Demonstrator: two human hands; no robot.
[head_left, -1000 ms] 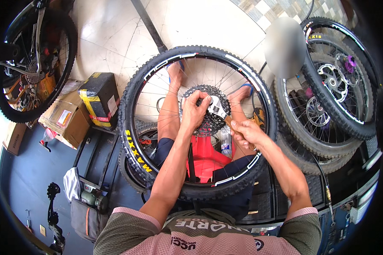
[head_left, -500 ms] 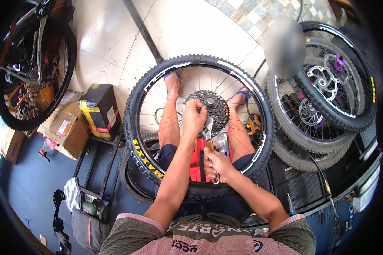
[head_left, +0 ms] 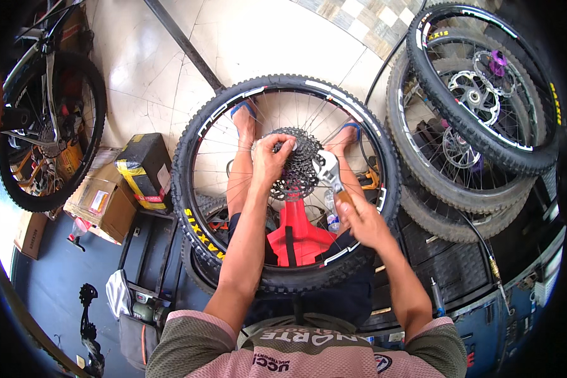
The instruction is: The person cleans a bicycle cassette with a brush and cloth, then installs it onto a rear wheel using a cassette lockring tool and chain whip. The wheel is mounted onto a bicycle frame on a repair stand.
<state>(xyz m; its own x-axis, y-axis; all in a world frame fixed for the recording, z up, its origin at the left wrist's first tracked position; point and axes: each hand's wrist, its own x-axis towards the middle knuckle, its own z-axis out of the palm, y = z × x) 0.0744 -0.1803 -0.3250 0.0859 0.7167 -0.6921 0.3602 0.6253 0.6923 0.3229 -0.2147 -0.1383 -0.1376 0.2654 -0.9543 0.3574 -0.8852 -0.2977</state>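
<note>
A bicycle wheel (head_left: pixel 189 217) with a knobby black tyre lies across my legs, a dark multi-ring cassette (head_left: pixel 303 179) at its middle. My left hand (head_left: pixel 272 157) is closed at the cassette's centre, its thumb and fingers pinched around a small metal fitting mostly hidden by them. My right hand (head_left: pixel 365 220) grips the handle of an adjustable wrench (head_left: pixel 326 169). The wrench's silver head is over the right side of the cassette, apart from my left fingers. Below the cassette shows a red plastic support (head_left: pixel 299 236) with a black strap.
Several wheels (head_left: pixel 416 157) are stacked at the right. A bicycle (head_left: pixel 50 120) stands at the far left, near a cardboard box (head_left: pixel 101 201) and a black-and-yellow box (head_left: pixel 143 170). A dark metal bar (head_left: pixel 186 44) crosses the tiled floor beyond the wheel.
My right hand has carried the wrench up and right, away from the cassette's centre. My left fingers have closed around the fitting that showed bare before. The view has shifted slightly.
</note>
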